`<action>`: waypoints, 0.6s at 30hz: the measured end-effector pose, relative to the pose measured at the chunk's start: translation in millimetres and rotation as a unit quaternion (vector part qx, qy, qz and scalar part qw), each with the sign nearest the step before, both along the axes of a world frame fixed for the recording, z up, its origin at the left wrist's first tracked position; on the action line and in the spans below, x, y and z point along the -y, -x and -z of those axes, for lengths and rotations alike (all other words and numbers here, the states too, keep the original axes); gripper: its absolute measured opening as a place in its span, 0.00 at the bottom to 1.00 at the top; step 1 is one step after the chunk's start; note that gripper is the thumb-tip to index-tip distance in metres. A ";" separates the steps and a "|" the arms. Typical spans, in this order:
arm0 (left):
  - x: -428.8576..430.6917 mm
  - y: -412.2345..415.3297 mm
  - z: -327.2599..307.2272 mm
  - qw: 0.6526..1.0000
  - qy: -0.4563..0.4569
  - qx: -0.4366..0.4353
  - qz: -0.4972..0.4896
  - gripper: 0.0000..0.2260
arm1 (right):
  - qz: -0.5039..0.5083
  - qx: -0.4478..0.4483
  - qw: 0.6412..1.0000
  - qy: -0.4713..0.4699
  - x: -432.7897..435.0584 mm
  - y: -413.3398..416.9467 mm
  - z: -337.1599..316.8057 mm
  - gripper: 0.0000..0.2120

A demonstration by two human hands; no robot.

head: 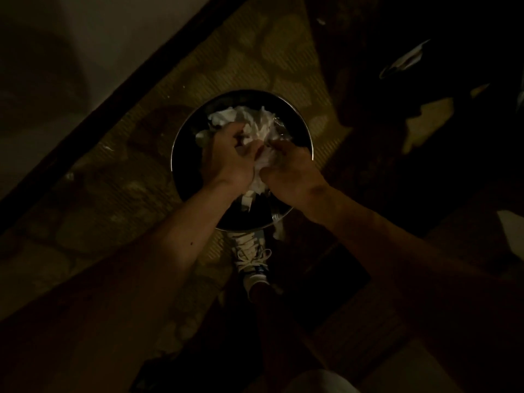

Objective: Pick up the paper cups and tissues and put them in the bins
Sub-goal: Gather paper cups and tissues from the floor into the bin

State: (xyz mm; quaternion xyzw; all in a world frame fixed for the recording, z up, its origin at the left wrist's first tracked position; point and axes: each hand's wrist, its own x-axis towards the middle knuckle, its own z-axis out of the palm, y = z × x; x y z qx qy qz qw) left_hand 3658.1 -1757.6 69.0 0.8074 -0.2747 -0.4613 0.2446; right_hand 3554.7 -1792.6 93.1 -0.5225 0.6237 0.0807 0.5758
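The scene is very dim. A round black bin (181,154) with a shiny metal rim stands on the floor below me. Both my hands are over its mouth. My left hand (226,156) and my right hand (289,171) grip a bunch of crumpled white tissues (262,163) between them, fingers curled into the wad. More white tissue (226,116) lies inside the bin at its far side, and a strip hangs down under my hands. No paper cup can be made out.
The bin stands on a patterned yellowish mat (255,52) beside a dark baseboard and pale wall (71,52). My white laced shoe (251,256) is at the bin's near edge. Pale litter (405,59) lies in the dark at the upper right.
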 end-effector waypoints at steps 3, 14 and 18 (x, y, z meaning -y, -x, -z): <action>1.4 -5.3 13.6 0.998 -0.015 0.060 0.026 0.12 | -0.090 -0.037 0.995 0.009 6.9 -0.3 7.3 0.23; -24.9 -28.6 8.1 0.974 0.017 0.139 0.181 0.18 | -0.295 -0.142 0.942 0.074 17.0 5.8 -0.1 0.42; -40.0 -59.3 -25.9 0.986 0.043 0.073 0.141 0.14 | -0.323 -0.177 0.919 0.145 9.7 0.6 -31.2 0.38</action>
